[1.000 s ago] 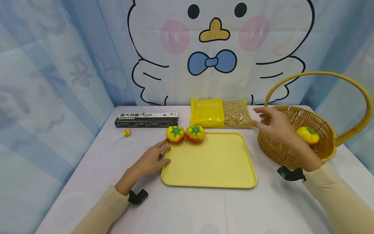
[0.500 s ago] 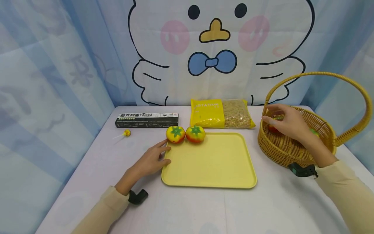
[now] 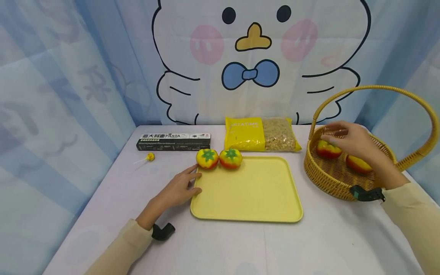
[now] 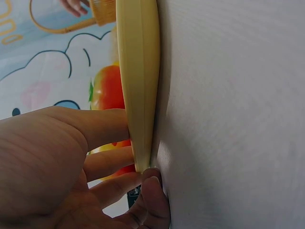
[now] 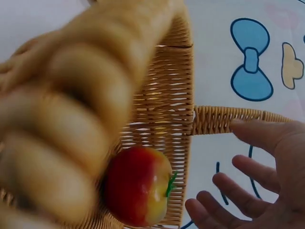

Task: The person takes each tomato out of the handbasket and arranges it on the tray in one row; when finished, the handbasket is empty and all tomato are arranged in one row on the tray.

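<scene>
My left hand point(image 3: 178, 189) rests at the left edge of the yellow tray point(image 3: 254, 191). In the left wrist view its thumb and fingers touch the tray's rim, relaxed rather than curled round it. Two red-and-yellow toy tomatoes point(image 3: 207, 158) with green tops sit side by side at the tray's back left corner. Over the wicker basket point(image 3: 319, 177) hovers my right hand point(image 3: 354, 139), fingers spread and holding nothing. Below its fingertips lies a toy tomato point(image 5: 138, 186) inside the basket. A second red-and-yellow toy piece point(image 3: 358, 164) lies beside it, partly hidden by the forearm.
A black pasta box point(image 3: 173, 142) and a yellow pasta bag point(image 3: 262, 134) lie behind the tray. At the left is a lollipop point(image 3: 149, 157). The basket's tall handle point(image 3: 378, 88) arches above the right hand. A printed curtain point(image 3: 251, 103) closes off the back.
My right hand has moved right from the basket's left rim to over its inside, and the toy tomato beneath it now shows. The left hand and the tray have stayed put.
</scene>
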Available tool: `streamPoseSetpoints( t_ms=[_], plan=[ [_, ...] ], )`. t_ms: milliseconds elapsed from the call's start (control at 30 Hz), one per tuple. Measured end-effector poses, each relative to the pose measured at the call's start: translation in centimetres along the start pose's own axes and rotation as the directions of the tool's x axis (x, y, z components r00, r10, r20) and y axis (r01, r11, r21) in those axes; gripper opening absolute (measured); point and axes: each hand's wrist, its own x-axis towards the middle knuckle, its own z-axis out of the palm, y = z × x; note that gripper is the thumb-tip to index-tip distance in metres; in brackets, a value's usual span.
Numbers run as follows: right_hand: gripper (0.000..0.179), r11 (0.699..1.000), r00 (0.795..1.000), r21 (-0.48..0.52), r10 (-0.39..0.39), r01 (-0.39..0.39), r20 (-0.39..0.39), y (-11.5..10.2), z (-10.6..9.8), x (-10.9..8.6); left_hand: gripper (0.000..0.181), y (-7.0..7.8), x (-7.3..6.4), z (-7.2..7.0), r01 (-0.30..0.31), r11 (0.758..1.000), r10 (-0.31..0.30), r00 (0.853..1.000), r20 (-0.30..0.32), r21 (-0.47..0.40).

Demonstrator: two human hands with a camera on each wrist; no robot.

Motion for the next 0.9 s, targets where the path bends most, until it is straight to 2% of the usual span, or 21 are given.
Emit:
streamPoseSetpoints(
  t_ms=[367,900],
  plan=[
    [0.081,0.999,0.998,-0.026,0.032,-0.031,0.053,1.1,-1.7,0.6,0.054,-0.1,0.0,0.0,0.002,1.000,-0.002,1.000,-0.001,-0.006],
    [0.085,0.996,0.983,-0.079,0.051,-0.037,0.177,3.2,-1.4,1.9,0.055,-0.1,0.1,0.1,-0.008,1.000,0.008,1.000,-0.006,-0.006]
  ],
)
